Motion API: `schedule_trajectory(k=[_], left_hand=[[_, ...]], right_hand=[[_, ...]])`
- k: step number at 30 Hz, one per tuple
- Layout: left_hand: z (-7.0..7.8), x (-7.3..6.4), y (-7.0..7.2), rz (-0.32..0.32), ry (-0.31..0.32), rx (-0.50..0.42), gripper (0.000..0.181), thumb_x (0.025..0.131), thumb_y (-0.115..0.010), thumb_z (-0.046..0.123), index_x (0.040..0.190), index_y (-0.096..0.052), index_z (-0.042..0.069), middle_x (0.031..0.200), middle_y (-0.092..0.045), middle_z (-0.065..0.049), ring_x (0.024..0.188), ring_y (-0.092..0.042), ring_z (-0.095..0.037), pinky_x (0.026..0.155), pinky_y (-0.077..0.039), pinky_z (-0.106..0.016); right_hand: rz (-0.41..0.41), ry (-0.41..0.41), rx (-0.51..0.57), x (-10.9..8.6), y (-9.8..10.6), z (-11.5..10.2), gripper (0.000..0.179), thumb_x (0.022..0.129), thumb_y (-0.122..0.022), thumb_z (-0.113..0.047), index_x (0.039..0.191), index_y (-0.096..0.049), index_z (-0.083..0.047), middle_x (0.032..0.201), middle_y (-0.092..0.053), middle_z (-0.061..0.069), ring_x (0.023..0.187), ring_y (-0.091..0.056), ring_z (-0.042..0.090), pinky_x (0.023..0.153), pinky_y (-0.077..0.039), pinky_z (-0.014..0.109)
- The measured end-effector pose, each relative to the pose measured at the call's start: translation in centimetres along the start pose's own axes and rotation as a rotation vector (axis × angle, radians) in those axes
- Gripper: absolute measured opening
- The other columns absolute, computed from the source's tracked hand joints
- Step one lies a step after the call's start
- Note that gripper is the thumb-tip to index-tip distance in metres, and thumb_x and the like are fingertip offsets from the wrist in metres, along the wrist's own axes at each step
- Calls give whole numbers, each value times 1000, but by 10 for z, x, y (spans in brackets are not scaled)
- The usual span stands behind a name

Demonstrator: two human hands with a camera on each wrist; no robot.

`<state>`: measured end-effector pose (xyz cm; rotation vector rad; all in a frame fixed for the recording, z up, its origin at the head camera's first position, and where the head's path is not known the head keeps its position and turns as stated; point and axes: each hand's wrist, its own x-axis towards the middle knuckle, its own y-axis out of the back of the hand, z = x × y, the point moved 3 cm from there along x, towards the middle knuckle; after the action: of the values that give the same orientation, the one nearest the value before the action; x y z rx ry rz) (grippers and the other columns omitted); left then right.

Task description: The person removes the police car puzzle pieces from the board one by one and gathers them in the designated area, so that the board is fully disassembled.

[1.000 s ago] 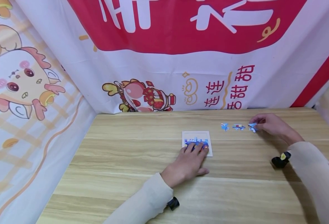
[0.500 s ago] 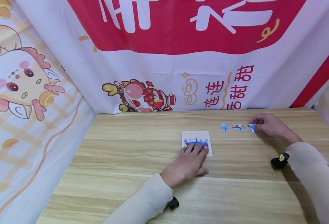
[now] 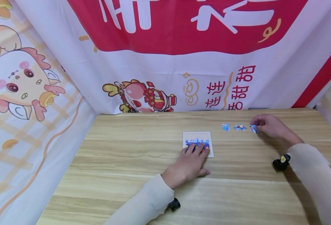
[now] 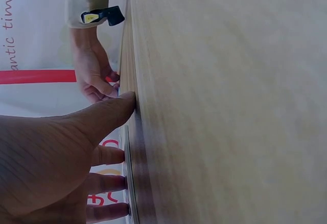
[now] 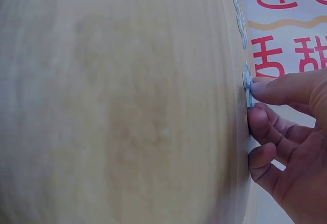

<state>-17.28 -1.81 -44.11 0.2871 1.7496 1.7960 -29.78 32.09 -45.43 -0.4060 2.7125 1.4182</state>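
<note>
My left hand (image 3: 188, 162) rests with spread fingers on a small white puzzle board (image 3: 212, 153), partly covering its blue picture. In the left wrist view, the thumb of my left hand (image 4: 46, 157) reaches to the tabletop while the other fingertips lie on the board's edge. At the back right, my right hand (image 3: 273, 125) pinches a light-blue jigsaw piece (image 3: 253, 128) that lies at the table surface. The right wrist view has the thumb of my right hand (image 5: 291, 127) on this piece and curled fingers beside it.
Two more jigsaw pieces lie in a row left of the pinched one: a multicoloured piece (image 3: 240, 127) and a blue piece (image 3: 226, 127). The wooden table (image 3: 120, 175) meets a printed cloth (image 3: 165, 62) at its back edge. Another patterned cloth (image 3: 27, 125) hangs along the left.
</note>
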Motion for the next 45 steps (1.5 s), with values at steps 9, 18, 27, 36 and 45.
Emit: schedule_trajectory(k=[9,18,27,36,45], left_hand=[[0,0,0,3,0,2,77,102,-58,59,165,-34,24,174,-27,-3,159,-28,-31,124,-34,-56],[1,0,1,1,-2,0,76,102,-57,59,165,-33,24,174,-27,-3,159,-28,-31,124,-34,-56],[2,-1,3,4,-6,0,77,101,-59,60,165,-35,24,173,-28,-4,158,-29,-31,123,-36,-56],[-2,-3,3,22,-31,-33,76,102,-60,58,165,-35,23,173,-29,-4,158,-30,-31,122,-37,-56],[-3,-12,2,33,-45,-50,70,104,-58,53,164,-37,22,173,-30,-4,158,-30,-29,123,-37,-54]], right_hand=[[4,27,-22,1,1,1,26,101,-59,1,125,-68,2,120,-63,25,105,-54,37,85,-52,43],[7,33,-29,1,1,1,26,102,-58,1,126,-67,2,121,-63,25,106,-53,37,87,-51,44],[3,11,-16,0,5,-11,28,105,-57,-7,130,-66,-1,126,-62,24,109,-55,36,87,-54,42],[55,153,-9,4,3,-48,22,100,-61,-1,119,-70,3,115,-68,24,96,-62,31,70,-52,30],[81,246,17,1,-9,-85,18,98,-65,1,113,-73,2,111,-70,20,95,-62,28,72,-52,26]])
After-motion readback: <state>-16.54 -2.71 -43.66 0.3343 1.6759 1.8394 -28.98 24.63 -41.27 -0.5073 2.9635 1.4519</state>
